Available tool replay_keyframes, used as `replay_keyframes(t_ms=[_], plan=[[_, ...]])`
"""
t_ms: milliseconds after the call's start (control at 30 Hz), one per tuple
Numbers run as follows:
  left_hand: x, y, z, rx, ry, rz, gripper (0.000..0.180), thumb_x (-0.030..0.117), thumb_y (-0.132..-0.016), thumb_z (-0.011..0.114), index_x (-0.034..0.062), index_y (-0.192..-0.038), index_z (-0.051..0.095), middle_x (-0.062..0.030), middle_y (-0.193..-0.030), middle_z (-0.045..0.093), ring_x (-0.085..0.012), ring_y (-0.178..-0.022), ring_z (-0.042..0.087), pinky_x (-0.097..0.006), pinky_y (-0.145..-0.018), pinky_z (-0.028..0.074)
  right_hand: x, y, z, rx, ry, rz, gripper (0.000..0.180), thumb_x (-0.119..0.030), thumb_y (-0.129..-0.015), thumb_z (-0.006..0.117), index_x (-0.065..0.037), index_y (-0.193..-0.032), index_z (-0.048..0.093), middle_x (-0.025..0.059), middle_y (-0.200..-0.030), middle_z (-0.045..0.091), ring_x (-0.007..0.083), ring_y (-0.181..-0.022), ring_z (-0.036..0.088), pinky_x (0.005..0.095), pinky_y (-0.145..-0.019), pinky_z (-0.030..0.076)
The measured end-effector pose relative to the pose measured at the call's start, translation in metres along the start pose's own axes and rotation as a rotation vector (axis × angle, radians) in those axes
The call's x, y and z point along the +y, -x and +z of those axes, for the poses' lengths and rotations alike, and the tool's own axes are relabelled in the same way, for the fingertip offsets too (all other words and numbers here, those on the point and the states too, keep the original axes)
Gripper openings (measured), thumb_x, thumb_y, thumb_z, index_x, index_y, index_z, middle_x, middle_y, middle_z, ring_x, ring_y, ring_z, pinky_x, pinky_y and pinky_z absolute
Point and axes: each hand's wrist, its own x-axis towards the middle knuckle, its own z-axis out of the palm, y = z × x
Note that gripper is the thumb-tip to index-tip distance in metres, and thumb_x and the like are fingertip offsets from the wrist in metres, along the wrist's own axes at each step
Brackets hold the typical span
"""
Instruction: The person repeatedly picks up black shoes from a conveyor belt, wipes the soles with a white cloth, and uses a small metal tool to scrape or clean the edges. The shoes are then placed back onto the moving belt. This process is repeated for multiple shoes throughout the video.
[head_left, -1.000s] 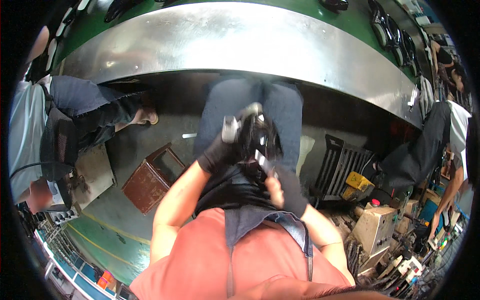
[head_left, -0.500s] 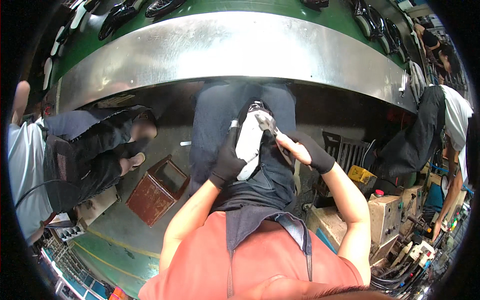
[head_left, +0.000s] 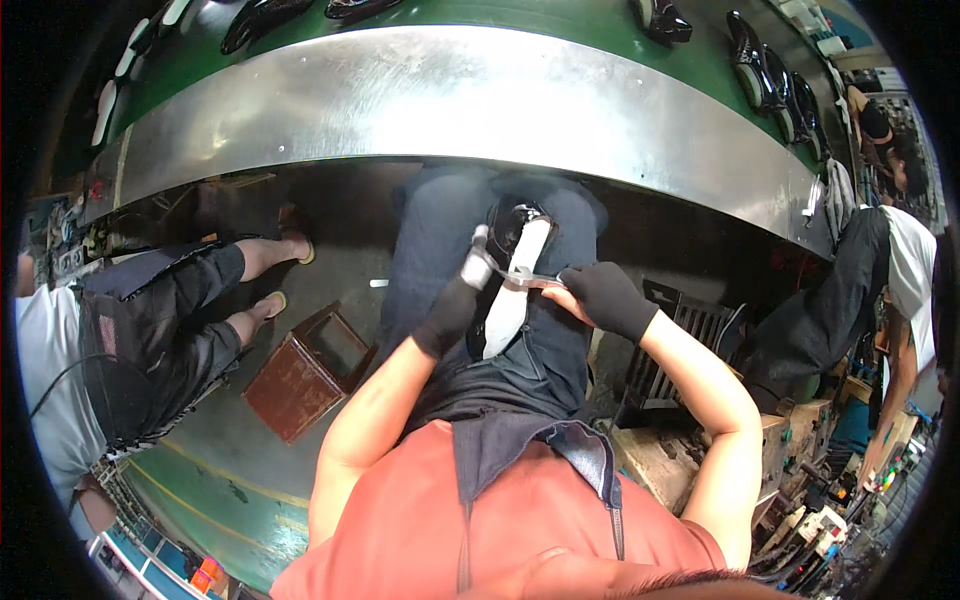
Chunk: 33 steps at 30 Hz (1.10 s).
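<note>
A glossy black shoe [head_left: 508, 228] lies across my lap with its white sole [head_left: 504, 322] turned up. My left hand [head_left: 462, 292], in a dark fingerless glove with pale wrapping on the fingers, is closed against the shoe's left side. My right hand [head_left: 598, 297], also dark-gloved, is closed round a grey metal hand tool [head_left: 528, 277]. That tool reaches leftward across the narrow middle of the sole, close to my left fingertips. Its exact kind cannot be made out.
Ahead runs a metal bench edge [head_left: 450, 95], with black shoes [head_left: 762, 75] on the green surface beyond. A brown stool [head_left: 300, 385] stands at left near a seated person [head_left: 150, 320]. At right are a dark slatted chair [head_left: 665, 350], machinery [head_left: 800, 470] and another person [head_left: 840, 290].
The metal tool has moved from near the shoe's far end to lie across the middle of the sole. The shoe looks turned, and my left fingers have shifted toward the tool.
</note>
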Motion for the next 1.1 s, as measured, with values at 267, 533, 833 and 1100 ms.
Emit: replay_keyframes(t_ms=[267, 533, 833, 1100], plan=[[-0.003, -0.015, 0.015, 0.344, -0.888, -0.003, 0.073, 0.026, -0.090, 0.057, -0.0058, -0.144, 0.020, -0.0368, -0.130, 0.045, -0.0477, -0.119, 0.049, -0.045, -0.097, 0.044, -0.009, 0.007, -0.084, -0.284, 0.166, -0.005, 0.052, -0.048, -0.095, 0.050, 0.000, -0.081, 0.066, 0.0206, -0.062, 0.060, 0.0376, -0.060, 0.064, 0.0452, -0.057, 0.049], [-0.031, 0.025, -0.002, 0.175, -0.788, 0.291, 0.093, 0.025, -0.082, 0.071, -0.0045, -0.148, 0.013, -0.0338, -0.145, 0.030, -0.0452, -0.136, 0.033, -0.044, -0.110, 0.033, -0.042, 0.022, 0.003, 0.226, -0.229, -0.269, 0.037, -0.033, -0.095, 0.056, 0.001, -0.081, 0.060, 0.0218, -0.075, 0.059, 0.0364, -0.063, 0.060, 0.0427, -0.060, 0.046], [-0.132, 0.069, -0.024, 0.225, 0.397, -0.236, 0.047, 0.035, -0.105, 0.037, -0.0019, -0.131, 0.051, -0.0125, -0.121, 0.062, -0.0213, -0.111, 0.059, -0.031, -0.101, 0.043, -0.019, 0.079, 0.070, -0.146, -0.771, 0.433, 0.050, -0.045, -0.099, 0.050, 0.002, -0.085, 0.062, 0.0098, -0.063, 0.059, 0.0132, -0.056, 0.058, 0.0316, -0.054, 0.045], [-0.114, 0.049, -0.001, 0.252, -0.428, 0.122, 0.038, 0.023, -0.096, 0.054, -0.0025, -0.123, 0.053, -0.0138, -0.112, 0.063, -0.0228, -0.103, 0.061, -0.034, -0.092, 0.047, -0.054, 0.075, 0.017, -0.078, -0.369, 0.203, 0.038, -0.033, -0.097, 0.054, 0.000, -0.082, 0.063, 0.0180, -0.065, 0.059, 0.0286, -0.056, 0.056, 0.0347, -0.056, 0.044]])
